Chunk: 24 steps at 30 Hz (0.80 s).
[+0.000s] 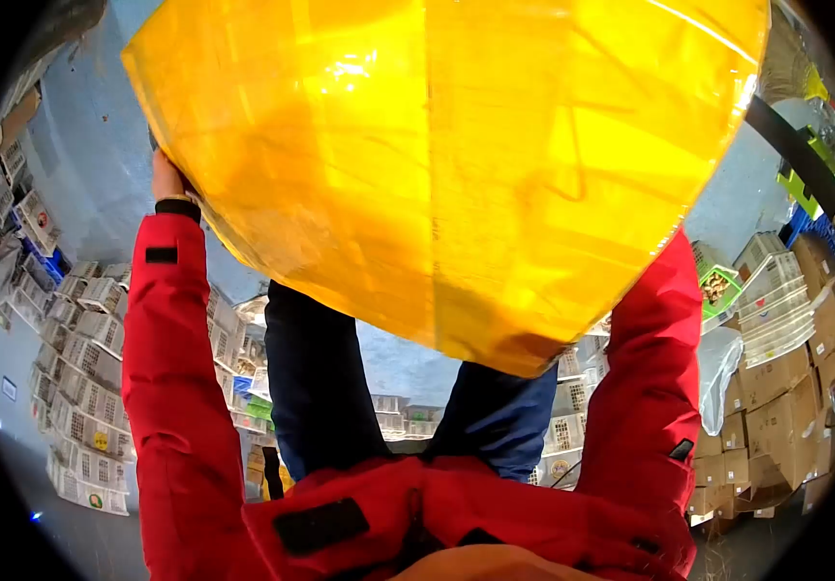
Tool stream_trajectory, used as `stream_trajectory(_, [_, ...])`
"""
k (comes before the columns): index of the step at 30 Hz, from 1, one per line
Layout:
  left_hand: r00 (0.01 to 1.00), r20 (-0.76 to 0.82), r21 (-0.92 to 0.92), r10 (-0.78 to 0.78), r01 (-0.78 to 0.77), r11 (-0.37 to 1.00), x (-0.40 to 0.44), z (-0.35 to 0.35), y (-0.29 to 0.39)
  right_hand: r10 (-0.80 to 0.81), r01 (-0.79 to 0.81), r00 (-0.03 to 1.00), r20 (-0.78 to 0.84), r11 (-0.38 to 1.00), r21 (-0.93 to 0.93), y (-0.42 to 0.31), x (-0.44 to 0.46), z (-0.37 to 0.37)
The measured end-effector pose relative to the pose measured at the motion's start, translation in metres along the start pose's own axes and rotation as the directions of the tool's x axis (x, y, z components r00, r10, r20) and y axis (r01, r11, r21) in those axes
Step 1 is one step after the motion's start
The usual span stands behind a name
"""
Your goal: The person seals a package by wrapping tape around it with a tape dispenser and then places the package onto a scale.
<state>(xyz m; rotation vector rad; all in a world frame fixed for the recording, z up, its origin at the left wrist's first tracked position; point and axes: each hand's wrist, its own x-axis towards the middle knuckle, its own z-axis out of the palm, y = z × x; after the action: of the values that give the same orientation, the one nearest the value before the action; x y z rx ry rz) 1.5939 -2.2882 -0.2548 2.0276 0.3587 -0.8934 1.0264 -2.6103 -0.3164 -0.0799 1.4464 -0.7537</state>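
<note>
A large box wrapped in shiny yellow tape (417, 174) fills the upper middle of the head view, close to the camera. My left hand (167, 178) is at the box's left edge, pressed against its side, with most of the fingers hidden behind it. The right sleeve reaches up to the box's lower right side. My right hand is hidden behind the box. Both arms are spread around the box, above my legs.
Stacked white crates (88, 387) line the left side. On the right are more white crates (775, 310), cardboard boxes (775, 416), a green crate (717, 290) with small items, and a clear plastic bag (720, 373). A dark curved bar (797, 150) is at the upper right.
</note>
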Motion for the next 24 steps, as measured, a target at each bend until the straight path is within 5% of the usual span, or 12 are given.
stream_trajectory(8, [0.999,-0.013,0.126,-0.04,0.041,0.991,-0.141,0.084,0.069,0.02,-0.026,0.999,-0.04,0.987,-0.157,-0.084,0.052,-0.07])
stream_trajectory(10, [0.989,0.135,0.179,0.06,-0.084,0.98,-0.122,0.061,0.044,0.06,-0.068,0.997,-0.051,0.981,-0.18,-0.091,0.054,-0.081])
stream_trajectory(12, [0.991,0.117,0.216,0.07,-0.094,0.972,-0.134,0.069,0.046,0.089,-0.097,0.995,-0.05,0.977,-0.188,-0.098,0.051,-0.089])
stream_trajectory(14, [0.966,0.103,0.3,0.236,-0.257,0.919,-0.117,0.057,0.024,0.113,-0.122,0.992,-0.057,0.975,-0.186,-0.108,0.038,-0.097])
stream_trajectory(15, [0.85,0.048,0.436,0.525,-0.491,0.755,-0.113,0.063,0.004,0.126,-0.136,0.99,-0.067,0.974,-0.183,-0.116,0.023,-0.104])
stream_trajectory(16, [0.824,0.019,0.36,0.566,-0.533,0.766,-0.125,0.078,0.008,0.138,-0.151,0.987,-0.081,0.973,-0.177,-0.122,0.003,-0.112])
stream_trajectory(18, [0.831,-0.037,0.709,0.555,-0.37,0.6,-0.119,0.074,0.009,0.176,-0.19,0.978,-0.113,0.973,-0.13,-0.128,-0.046,-0.138])
stream_trajectory(20, [0.901,-0.157,0.378,0.403,-0.322,0.868,-0.084,0.067,-0.007,0.222,-0.225,0.959,-0.174,0.974,0.0,-0.124,-0.099,-0.154])
stream_trajectory(21, [0.934,0.012,0.458,0.357,-0.323,0.828,-0.072,0.055,-0.007,0.297,-0.29,0.946,-0.133,0.954,0.072,-0.121,-0.129,-0.169])
stream_trajectory(22, [0.97,0.051,0.574,0.239,-0.224,0.787,-0.083,0.054,0.011,0.318,-0.385,0.909,0.268,0.888,0.25,-0.109,-0.144,-0.208])
stream_trajectory(23, [0.893,-0.046,0.628,0.448,-0.322,0.708,-0.105,0.063,0.018,0.254,-0.465,0.842,0.476,0.789,0.4,-0.097,-0.176,-0.224])
stream_trajectory(24, [0.763,-0.13,0.684,0.634,-0.393,0.614,-0.13,0.075,0.023,0.284,-0.241,0.955,-0.081,0.907,0.346,-0.095,-0.222,-0.212])
